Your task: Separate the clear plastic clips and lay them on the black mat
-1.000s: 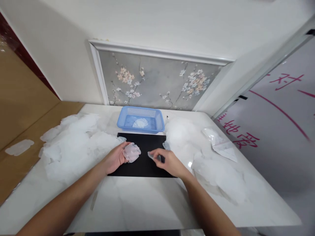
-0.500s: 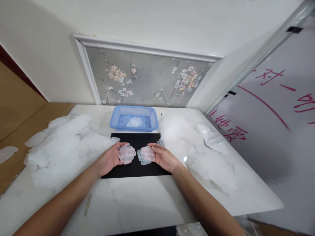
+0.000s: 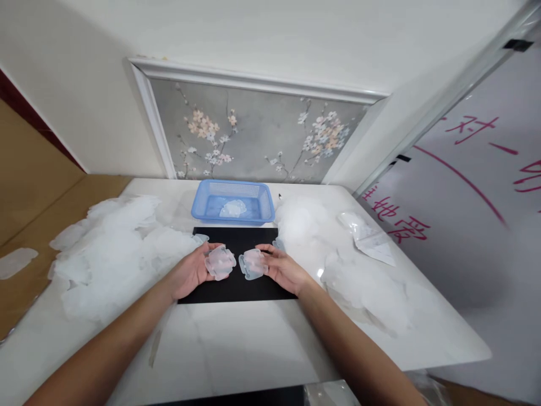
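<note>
Above a black mat (image 3: 236,290) my left hand (image 3: 192,273) grips a translucent, frosted plastic piece (image 3: 220,263) with notched edges. A similar translucent piece (image 3: 252,265) is in my right hand (image 3: 284,270), its fingertips partly visible through the plastic. The two pieces are held side by side with a narrow gap between them. Behind the mat stands a blue basket (image 3: 195,208) with a few like pieces (image 3: 233,208) on its bottom.
A large heap of translucent pieces (image 3: 114,259) lies left of the mat. More pieces (image 3: 302,223) and a cloudy plastic heap (image 3: 367,290) are on the right, near a clear bag (image 3: 367,237). One loose piece (image 3: 17,263) lies on brown board at far left.
The view has shifted slightly, so the scene sits a little further right. Both hands keep hold of their pieces, and the left piece looks slightly turned.
</note>
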Demonstrator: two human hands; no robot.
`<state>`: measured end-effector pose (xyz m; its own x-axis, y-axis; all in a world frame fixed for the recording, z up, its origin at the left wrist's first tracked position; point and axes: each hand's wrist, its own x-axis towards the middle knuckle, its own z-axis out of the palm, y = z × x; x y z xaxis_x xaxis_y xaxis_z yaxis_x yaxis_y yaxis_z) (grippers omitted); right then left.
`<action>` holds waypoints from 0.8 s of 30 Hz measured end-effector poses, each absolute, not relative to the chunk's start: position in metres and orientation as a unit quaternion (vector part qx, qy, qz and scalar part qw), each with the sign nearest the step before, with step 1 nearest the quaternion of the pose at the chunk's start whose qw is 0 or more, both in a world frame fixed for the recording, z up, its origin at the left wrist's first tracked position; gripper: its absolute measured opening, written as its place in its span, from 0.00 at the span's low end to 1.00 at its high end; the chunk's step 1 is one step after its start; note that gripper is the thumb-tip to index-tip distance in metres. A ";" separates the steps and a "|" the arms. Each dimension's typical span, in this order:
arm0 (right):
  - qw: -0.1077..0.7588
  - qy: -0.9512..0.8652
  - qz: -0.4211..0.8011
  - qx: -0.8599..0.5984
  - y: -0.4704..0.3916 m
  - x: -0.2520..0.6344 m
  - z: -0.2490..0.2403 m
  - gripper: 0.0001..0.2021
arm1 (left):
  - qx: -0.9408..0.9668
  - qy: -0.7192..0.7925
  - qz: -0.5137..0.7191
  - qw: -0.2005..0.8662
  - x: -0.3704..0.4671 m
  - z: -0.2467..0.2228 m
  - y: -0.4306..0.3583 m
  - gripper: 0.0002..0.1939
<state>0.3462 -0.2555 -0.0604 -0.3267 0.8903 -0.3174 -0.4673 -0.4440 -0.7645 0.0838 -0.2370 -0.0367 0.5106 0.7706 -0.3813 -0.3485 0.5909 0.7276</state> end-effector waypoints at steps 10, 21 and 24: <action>0.454 -0.270 0.757 -0.385 -0.255 0.348 -0.063 0.23 | 0.291 0.373 0.335 0.815 0.085 -0.030 -0.238 0.23; 0.416 -0.574 0.532 -0.462 -0.276 0.309 -0.034 0.19 | 0.507 0.446 0.385 0.628 0.116 -0.025 -0.264 0.20; 0.392 -0.622 0.598 -0.320 -0.289 0.316 -0.016 0.28 | 0.459 0.449 0.442 0.626 0.110 -0.018 -0.259 0.24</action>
